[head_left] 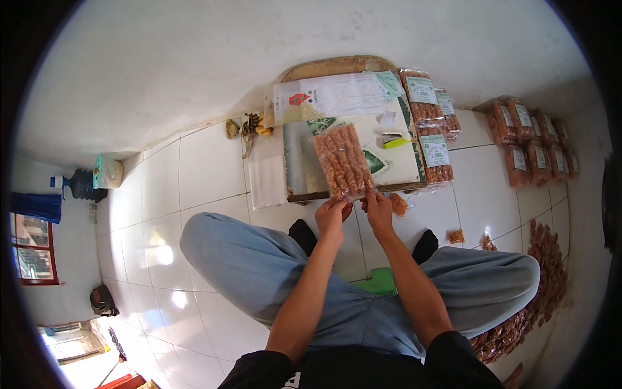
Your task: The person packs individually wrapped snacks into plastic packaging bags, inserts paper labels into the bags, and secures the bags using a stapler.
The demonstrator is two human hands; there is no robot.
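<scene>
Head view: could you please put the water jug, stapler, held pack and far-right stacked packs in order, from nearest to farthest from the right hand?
1. Held pack, touching the right hand.
2. Stapler, ahead, slightly right.
3. Stacked packs, far right.
4. Water jug, far left.

Your view: bright daylight, strongest lower left of worktop [402, 165]. Glare on floor tiles [152, 214] left of worktop; wall [214, 52] beyond it softly shaded. Heavy fisheye bending, black rim around; centre reasonably sharp.
</scene>
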